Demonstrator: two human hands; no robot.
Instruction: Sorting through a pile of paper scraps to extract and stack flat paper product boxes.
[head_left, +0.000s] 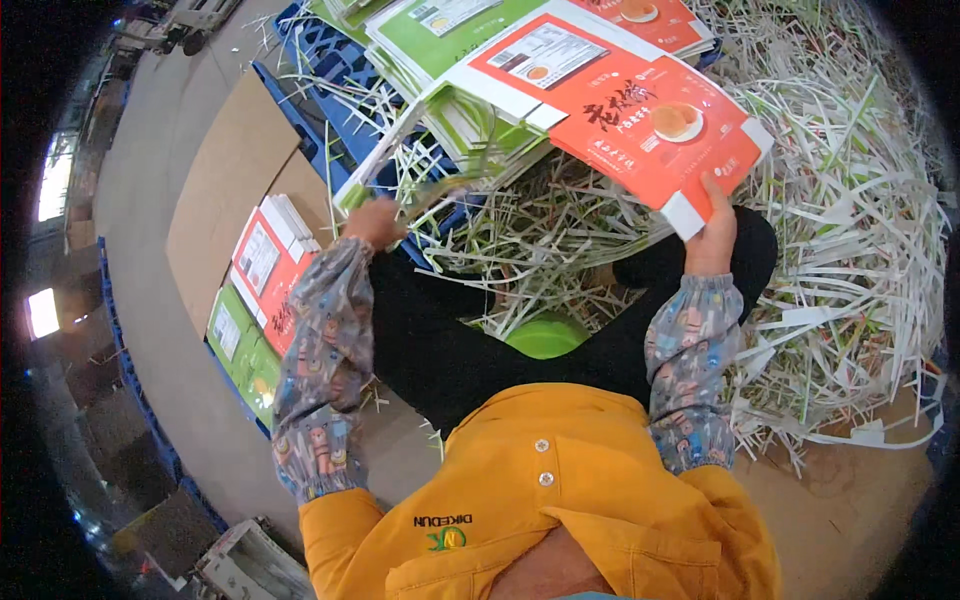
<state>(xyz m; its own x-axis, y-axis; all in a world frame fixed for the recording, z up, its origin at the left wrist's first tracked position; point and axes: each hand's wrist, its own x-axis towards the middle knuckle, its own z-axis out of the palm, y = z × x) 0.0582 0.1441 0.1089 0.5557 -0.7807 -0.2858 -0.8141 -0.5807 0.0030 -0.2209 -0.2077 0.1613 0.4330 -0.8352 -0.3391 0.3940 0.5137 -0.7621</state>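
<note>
My right hand (712, 238) grips the near right corner of a red printed cardboard box blank (640, 125), thumb on top. The blank lies over a stack of flat green and white box blanks (475, 125). My left hand (373, 222) is closed in a fist left of that stack. A blurred thin object (435, 195) sticks out from the fist toward the stack; its kind does not show. Both forearms wear patterned grey sleeve covers.
White and green paper strips (840, 230) are heaped on the right and beneath the stack. A blue plastic pallet (315, 60) holds the stack. More red blanks (265, 260) and green blanks (238, 345) lie at left. Something round and green (548, 336) is between my knees.
</note>
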